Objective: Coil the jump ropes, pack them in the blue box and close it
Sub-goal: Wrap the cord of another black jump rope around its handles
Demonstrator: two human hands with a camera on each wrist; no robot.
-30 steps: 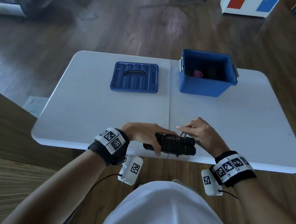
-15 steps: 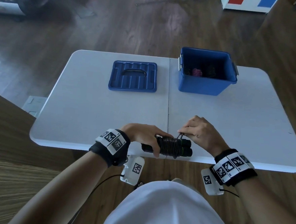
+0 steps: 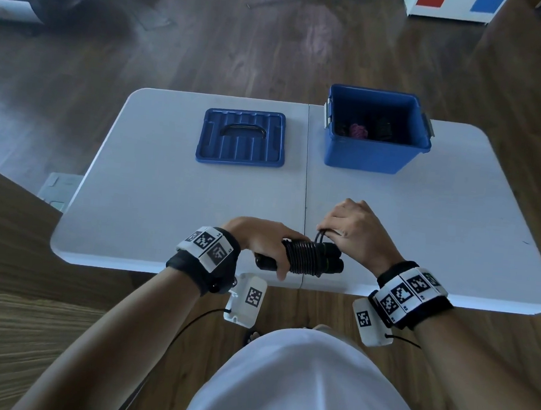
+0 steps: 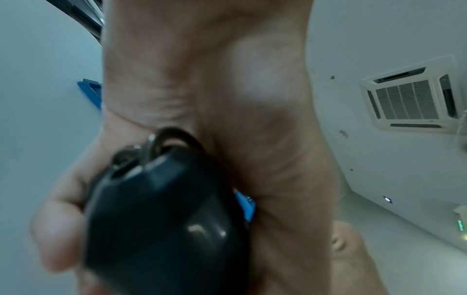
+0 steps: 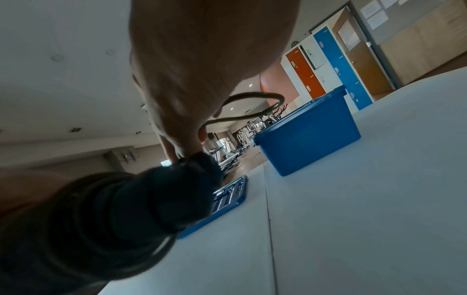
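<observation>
Head view looks down on a white table [image 3: 167, 197], where, at the near edge, the left hand [image 3: 260, 239] wraps around the handles of a black jump rope [image 3: 307, 260], its cord wound around them. The right hand [image 3: 353, 233] pinches a loose cord loop [image 5: 252, 107]. Far right stands the open blue box [image 3: 375, 154], with darker coiled bundles inside; its lid [image 3: 242, 137] lies flat to the left.

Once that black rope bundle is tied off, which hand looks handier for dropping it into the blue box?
Probably the right hand. The open blue box stands on its side of the table, nearly straight ahead of it. The left hand grips the jump rope handles and would have to reach across.
</observation>
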